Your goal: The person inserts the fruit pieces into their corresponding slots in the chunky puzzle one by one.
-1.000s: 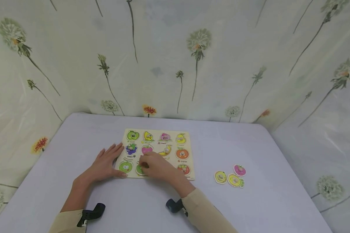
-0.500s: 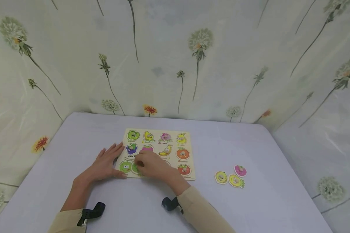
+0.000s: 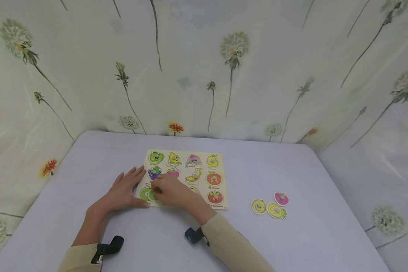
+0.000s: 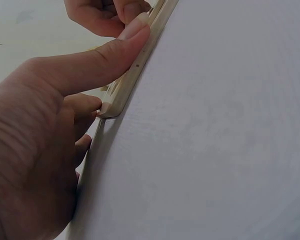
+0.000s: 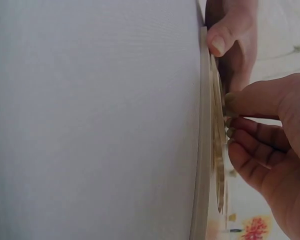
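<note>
A wooden fruit puzzle board (image 3: 187, 162) lies on the table, with several fruit pieces in it. My right hand (image 3: 170, 192) pinches a round green puzzle piece (image 3: 152, 195) over the lower left of the board. The piece partly covers the green fruit (image 3: 144, 193) at the front left corner. In the right wrist view, the thumb and fingertips (image 5: 231, 107) meet close above the board, and a thin piece (image 5: 219, 170) sits tilted on it. My left hand (image 3: 124, 190) rests spread against the board's left side, its thumb (image 4: 135, 37) on the front edge.
To the right of the board lie three loose pieces: a round yellow one (image 3: 258, 206), a yellow pineapple (image 3: 277, 210) and a purple-pink one (image 3: 281, 198). The white-covered table (image 3: 312, 234) meets a flowered cloth (image 3: 190, 94) at the back and sides.
My right hand has slid left across the board, carrying the green puzzle piece until it overlaps the corner fruit. My left hand stays in place against the board.
</note>
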Demonstrator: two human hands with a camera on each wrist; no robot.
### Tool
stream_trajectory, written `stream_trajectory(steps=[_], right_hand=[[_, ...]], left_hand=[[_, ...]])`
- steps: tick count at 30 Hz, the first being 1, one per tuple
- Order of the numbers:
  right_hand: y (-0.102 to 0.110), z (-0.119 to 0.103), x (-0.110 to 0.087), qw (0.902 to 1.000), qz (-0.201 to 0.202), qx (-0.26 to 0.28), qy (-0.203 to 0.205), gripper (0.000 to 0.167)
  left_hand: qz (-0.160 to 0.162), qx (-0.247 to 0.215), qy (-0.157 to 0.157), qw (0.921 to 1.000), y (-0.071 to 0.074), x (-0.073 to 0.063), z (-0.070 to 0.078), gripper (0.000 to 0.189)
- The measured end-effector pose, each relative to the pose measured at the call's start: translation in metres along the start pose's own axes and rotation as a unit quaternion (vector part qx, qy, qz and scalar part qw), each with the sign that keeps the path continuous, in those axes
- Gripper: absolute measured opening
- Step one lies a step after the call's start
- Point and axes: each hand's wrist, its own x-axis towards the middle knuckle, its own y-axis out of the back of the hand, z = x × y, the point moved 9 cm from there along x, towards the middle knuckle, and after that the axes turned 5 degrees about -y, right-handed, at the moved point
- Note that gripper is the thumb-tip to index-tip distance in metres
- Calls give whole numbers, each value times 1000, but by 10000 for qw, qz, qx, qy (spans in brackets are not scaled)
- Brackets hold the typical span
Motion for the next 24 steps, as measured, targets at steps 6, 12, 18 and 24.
stream_trajectory(steps=[6, 12, 18, 24], right_hand=[[-1, -6, 4, 9999, -2, -110, 84, 8], [-3, -13, 9, 9990, -83, -381, 215, 6], [-6, -15, 14, 9980, -54, -535, 329, 7], [-8, -11, 17, 9990, -139, -412, 122, 7]], left_hand=[[-16, -14, 3, 10000, 0, 0, 1, 121], [17, -59, 9, 10000, 1, 0, 2, 120], [15, -85, 24, 10000, -1, 0, 1, 120], [32, -72, 41, 10000, -1, 0, -1, 121]])
